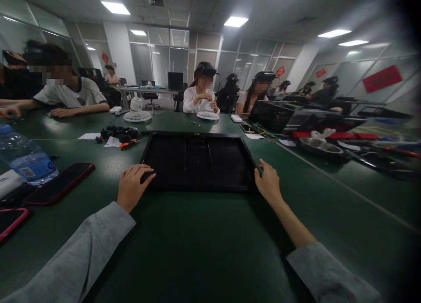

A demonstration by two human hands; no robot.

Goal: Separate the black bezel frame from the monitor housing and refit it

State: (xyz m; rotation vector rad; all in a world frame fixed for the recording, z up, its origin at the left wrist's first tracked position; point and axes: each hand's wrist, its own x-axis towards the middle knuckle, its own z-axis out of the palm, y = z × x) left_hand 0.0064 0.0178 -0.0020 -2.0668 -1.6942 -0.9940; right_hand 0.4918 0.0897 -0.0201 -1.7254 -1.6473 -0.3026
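A black rectangular panel with a raised rim, resembling a monitor casing, lies on the green table in front of me. A smaller rectangular outline marks its middle. My left hand grips its near left edge, fingers curled and thumb toward the inside. At the opposite edge, my right hand has its thumb and fingers closed on the near right side. The undersides of both grips are hidden.
On the left are a water bottle and a red-edged phone. Black cables and an orange-handled tool lie beyond the panel. A metal pan stands at right. Other people sit across the table near white fans.
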